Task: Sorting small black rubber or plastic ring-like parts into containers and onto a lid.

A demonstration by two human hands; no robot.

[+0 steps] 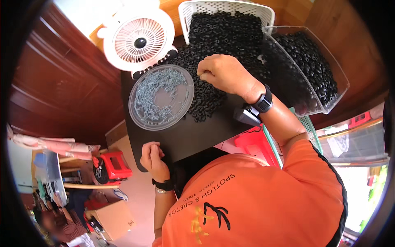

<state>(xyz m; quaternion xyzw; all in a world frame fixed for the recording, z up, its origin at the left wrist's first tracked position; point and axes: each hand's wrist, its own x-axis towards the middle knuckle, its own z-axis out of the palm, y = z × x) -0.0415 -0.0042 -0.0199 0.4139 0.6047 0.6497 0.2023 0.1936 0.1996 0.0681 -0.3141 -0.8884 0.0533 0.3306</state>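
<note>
My right hand (pixel 225 74) is closed in a pinch above a spread heap of small black rings (pixel 205 96) on the dark table. What its fingertips hold, if anything, is hidden. My left hand (pixel 154 159) is at the table's near left edge, its fingers curled together; nothing I can name shows in them. Between the hands lies a round clear plastic lid or shallow tray (pixel 181 117), scattered with small grey-blue metal-looking pieces (pixel 150 96) around a bare middle.
A white perforated basket (pixel 185 20) full of black rings stands at the back. Right of it, a clear bin (pixel 329 108) holds more. A white fan (pixel 140 41) stands back left. Beside my right elbow is a green basket (pixel 310 127); a red stool (pixel 117 164) is on the floor left.
</note>
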